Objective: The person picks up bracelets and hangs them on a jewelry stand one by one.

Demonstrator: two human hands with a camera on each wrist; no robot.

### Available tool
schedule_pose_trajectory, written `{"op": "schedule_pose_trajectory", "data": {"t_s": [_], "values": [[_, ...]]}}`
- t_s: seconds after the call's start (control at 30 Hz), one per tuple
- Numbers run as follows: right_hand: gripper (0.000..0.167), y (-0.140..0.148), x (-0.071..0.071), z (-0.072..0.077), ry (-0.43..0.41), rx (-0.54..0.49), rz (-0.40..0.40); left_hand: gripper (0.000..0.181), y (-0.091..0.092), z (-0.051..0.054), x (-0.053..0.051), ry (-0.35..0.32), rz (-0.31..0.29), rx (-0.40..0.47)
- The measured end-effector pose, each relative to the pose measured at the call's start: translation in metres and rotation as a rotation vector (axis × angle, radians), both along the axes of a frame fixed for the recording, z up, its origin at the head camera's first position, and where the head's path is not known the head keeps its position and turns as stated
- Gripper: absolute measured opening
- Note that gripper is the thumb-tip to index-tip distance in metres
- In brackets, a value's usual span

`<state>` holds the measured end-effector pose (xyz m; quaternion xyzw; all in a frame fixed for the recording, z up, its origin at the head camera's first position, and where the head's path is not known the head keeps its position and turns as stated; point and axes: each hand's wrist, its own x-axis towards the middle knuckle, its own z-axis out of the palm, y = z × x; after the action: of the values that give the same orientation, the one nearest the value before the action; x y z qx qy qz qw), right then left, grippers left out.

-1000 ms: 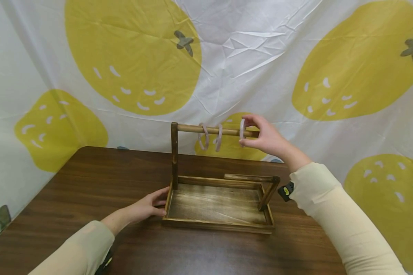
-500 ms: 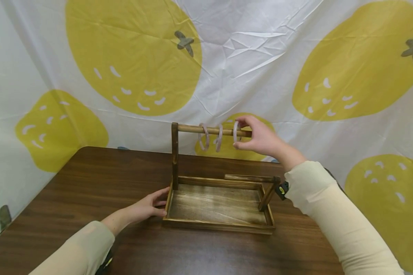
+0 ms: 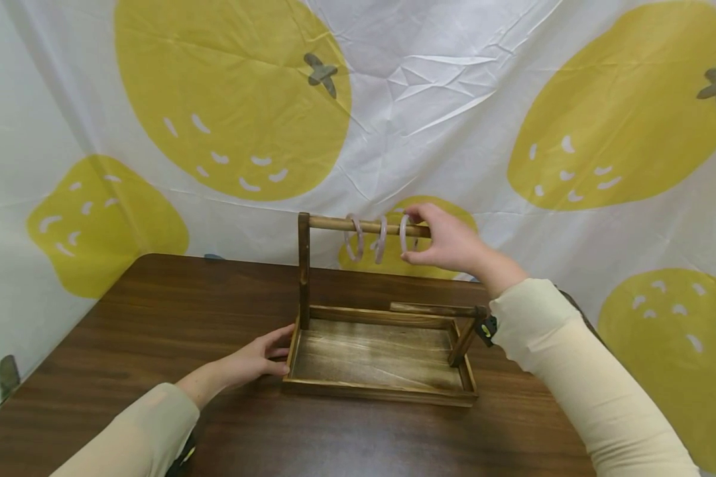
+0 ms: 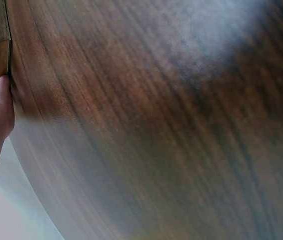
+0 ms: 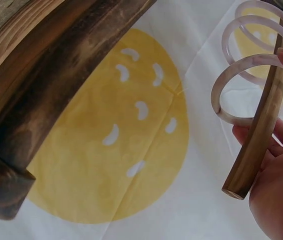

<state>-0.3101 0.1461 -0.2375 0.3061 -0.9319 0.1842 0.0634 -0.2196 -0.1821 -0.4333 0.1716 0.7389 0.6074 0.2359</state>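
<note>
A pale lilac bangle (image 3: 402, 236) encircles the upper wooden bar (image 3: 328, 223) of a jewellery stand, near the bar's free right end. My right hand (image 3: 456, 244) pinches this bangle between thumb and fingers. In the right wrist view the bar passes through the bangle (image 5: 216, 95), and the bar's end sticks out past it. Two similar bangles, one to the left (image 3: 359, 240) and one in the middle (image 3: 381, 242), hang farther along the bar. My left hand (image 3: 253, 361) rests against the left end of the stand's tray (image 3: 378, 392), fingers fairly straight.
A shorter, lower wooden bar (image 3: 432, 309) reaches left from the stand's right post (image 3: 465, 341), below my right hand. The stand sits on a dark wooden table (image 3: 155, 318). A white cloth with yellow fruit prints (image 3: 233, 99) hangs close behind.
My right hand has moved left along the upper bar, carrying the pinched bangle closer to the other two. The left hand and the stand have stayed in place.
</note>
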Motion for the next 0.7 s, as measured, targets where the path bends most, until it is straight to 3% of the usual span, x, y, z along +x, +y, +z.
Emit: {"op": "schedule_pose_trajectory", "data": {"t_s": [0.7], "values": [[0.082,-0.0088,0.0036,-0.0024,0.113,0.129,0.029,0.084,0.0007,0.0018,0.0013,-0.005,0.003,-0.002]]}}
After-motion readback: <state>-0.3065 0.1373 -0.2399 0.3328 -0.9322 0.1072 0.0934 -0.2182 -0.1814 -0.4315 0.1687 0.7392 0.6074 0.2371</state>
